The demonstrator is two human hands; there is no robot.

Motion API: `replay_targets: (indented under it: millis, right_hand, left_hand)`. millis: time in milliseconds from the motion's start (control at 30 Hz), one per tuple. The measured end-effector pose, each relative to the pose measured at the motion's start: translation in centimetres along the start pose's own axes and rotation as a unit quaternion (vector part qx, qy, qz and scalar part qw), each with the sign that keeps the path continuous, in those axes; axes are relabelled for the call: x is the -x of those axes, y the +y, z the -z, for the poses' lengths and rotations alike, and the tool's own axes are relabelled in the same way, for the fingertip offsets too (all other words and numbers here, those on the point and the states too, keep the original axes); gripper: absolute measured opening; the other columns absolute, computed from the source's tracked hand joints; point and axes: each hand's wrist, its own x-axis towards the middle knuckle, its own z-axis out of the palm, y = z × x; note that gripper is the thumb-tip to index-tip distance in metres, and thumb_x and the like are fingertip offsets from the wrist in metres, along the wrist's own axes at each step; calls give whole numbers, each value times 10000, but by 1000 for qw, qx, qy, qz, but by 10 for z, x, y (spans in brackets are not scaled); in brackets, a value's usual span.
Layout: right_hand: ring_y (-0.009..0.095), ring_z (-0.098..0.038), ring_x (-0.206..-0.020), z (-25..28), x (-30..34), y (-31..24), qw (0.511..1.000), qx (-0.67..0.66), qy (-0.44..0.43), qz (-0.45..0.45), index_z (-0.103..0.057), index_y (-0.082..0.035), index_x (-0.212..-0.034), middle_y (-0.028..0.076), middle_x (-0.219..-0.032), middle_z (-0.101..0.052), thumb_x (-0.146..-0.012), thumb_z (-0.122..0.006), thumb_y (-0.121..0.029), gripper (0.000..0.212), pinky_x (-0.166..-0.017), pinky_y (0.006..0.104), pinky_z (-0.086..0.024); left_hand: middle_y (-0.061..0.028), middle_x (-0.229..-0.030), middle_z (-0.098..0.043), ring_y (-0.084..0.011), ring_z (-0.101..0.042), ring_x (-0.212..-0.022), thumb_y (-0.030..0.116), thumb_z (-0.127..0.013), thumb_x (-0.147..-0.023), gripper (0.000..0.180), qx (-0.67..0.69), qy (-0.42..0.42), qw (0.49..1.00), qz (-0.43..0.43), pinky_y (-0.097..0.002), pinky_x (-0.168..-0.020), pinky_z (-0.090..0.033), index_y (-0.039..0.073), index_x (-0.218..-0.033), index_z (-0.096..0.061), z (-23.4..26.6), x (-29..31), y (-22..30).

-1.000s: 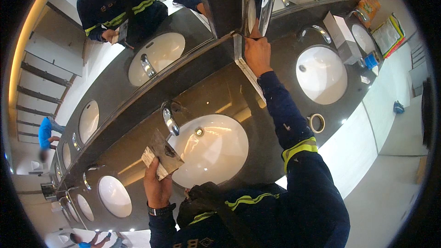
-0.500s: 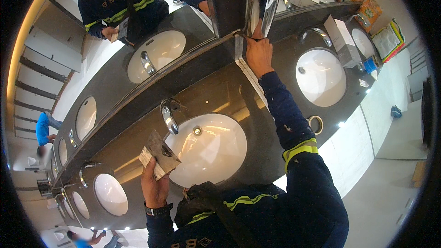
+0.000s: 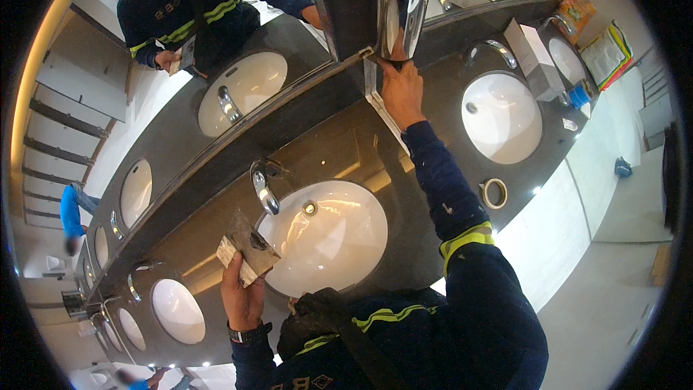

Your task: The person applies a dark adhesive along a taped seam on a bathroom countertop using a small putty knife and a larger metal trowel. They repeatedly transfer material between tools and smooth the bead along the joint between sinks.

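My left hand (image 3: pixel 243 296) is closed around a flat, squarish grey plate (image 3: pixel 250 240) with a dark smear and a pale, worn edge block. It is held over the near left rim of the middle white sink (image 3: pixel 332 245), beside the curved chrome faucet (image 3: pixel 264 186). My right hand (image 3: pixel 402 92) reaches forward to the dark backsplash, just under a chrome cylindrical dispenser (image 3: pixel 404 18). Its fingers are bent, with something dark at their tips that I cannot make out. A pale strip (image 3: pixel 378 105) runs down beside this hand and wrist.
A roll of tape (image 3: pixel 494 193) lies on the dark counter at right. Beyond are another sink (image 3: pixel 502 117), a long white box (image 3: pixel 534 61), a blue roll (image 3: pixel 580 95) and a bag (image 3: pixel 606 54). A mirror (image 3: pixel 216 50) lines the left wall. Another person in blue (image 3: pixel 72 209) shows at far left.
My right hand has shifted slightly down along the backsplash below the dispenser, its fingers more bent. The left hand holds the plate almost as before. The view has tilted slightly.
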Motion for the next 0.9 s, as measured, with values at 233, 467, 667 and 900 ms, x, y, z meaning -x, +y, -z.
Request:
replay_targets:
  millis: [233,467,667,900]
  right_hand:
    - [372,-563,-893,-1,6,-8,998,-48,31,-23,-669,-211,-1177,182,-974,-514,-855,-584,-96,352,-753,471,-469]
    - [381,-580,-919,2,7,-11,996,-69,32,-35,-666,-150,-1159,198,-1044,-551,-884,-579,-100,293,-778,453,-485]
    - [374,-560,-942,17,10,-17,999,-47,19,2,-632,-151,-1206,184,-1020,-535,-908,-552,-104,312,-809,456,-465]
    - [385,-555,-989,13,13,-20,971,-237,-24,-27,-596,-108,-1246,195,-1077,-548,-956,-517,-146,303,-866,465,-466]
  left_hand:
    - [-121,-1270,-581,-246,-583,-1137,216,-524,-982,415,-6,10,1000,-7,-402,-946,-488,18,-1341,-457,6,-2,-3]
    - [-123,-1273,-577,-252,-583,-1133,222,-536,-977,428,-8,25,1000,-1,-408,-946,-485,6,-1339,-457,-1,1,0]
    - [-132,-1258,-583,-256,-586,-1122,212,-546,-973,430,-9,-4,1000,-18,-408,-932,-489,-9,-1331,-457,1,0,-1]
    - [-118,-1245,-591,-245,-597,-1112,210,-546,-970,403,-6,-9,1000,-13,-414,-920,-500,24,-1319,-467,-2,0,0]
